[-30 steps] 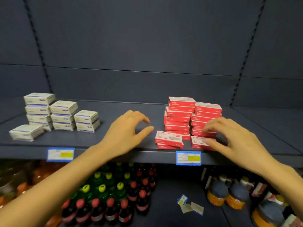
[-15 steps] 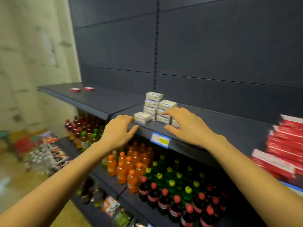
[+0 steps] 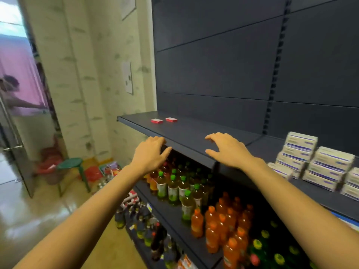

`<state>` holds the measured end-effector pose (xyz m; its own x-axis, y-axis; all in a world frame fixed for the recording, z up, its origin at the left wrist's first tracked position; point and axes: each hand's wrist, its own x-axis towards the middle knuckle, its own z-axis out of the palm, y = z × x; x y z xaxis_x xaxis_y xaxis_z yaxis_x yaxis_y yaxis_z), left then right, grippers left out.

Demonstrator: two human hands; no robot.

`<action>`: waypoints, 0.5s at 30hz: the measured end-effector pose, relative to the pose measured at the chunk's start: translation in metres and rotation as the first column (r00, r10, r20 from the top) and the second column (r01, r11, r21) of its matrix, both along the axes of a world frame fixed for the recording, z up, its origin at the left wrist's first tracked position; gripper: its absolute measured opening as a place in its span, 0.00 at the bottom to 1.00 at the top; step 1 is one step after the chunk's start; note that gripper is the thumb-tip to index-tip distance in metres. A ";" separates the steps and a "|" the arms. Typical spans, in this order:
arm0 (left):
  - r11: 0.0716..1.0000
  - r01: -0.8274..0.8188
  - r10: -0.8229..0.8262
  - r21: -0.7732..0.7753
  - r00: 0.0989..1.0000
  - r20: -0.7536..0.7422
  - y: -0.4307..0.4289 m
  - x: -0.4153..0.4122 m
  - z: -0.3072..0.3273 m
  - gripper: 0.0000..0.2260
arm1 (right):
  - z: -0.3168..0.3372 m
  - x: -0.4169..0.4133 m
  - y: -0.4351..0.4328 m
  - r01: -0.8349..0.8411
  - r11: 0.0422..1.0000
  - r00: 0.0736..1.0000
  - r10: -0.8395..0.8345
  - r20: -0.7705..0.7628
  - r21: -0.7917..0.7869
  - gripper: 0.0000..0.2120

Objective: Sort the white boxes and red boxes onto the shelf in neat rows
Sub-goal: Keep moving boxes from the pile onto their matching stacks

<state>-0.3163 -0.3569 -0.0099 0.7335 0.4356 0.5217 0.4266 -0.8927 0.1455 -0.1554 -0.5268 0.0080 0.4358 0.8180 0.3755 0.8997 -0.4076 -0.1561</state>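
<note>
orange bottles (image 3: 211, 226); green-capped bottles (image 3: 172, 187) | green stool (image 3: 70, 164) on floor

- The left hand (image 3: 150, 154) hangs at the front edge of the dark shelf (image 3: 186, 133), fingers spread, holding nothing.
- The right hand (image 3: 227, 149) reaches over the same shelf, palm down, empty too.
- Two red boxes (image 3: 164, 120) lie flat, side by side, near the shelf's far left end.
- White boxes (image 3: 314, 166) sit stacked to the right.
- Bottles (image 3: 194, 200) fill the lower shelves; a green stool (image 3: 71, 165) stands on the floor.
</note>
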 end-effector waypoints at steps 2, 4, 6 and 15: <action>1.000 0.001 -0.001 0.014 1.000 -0.030 0.036 -0.002 0.000 0.16 | 0.001 0.002 0.037 0.023 1.000 1.000 -0.023 -0.008 0.001 0.22; 1.000 0.002 -0.001 0.011 0.999 -0.038 0.072 -0.003 0.001 0.16 | -0.001 0.004 0.072 0.046 0.999 0.999 -0.046 -0.028 0.001 0.21; 1.000 0.007 -0.007 -0.001 1.000 -0.029 0.103 -0.003 0.002 0.16 | -0.003 0.006 0.102 0.067 0.998 0.996 -0.068 -0.057 -0.007 0.20; 0.997 0.024 -0.025 -0.073 1.000 -0.008 0.215 0.030 -0.008 0.17 | -0.008 0.046 0.219 0.144 0.987 0.985 -0.149 -0.085 -0.066 0.20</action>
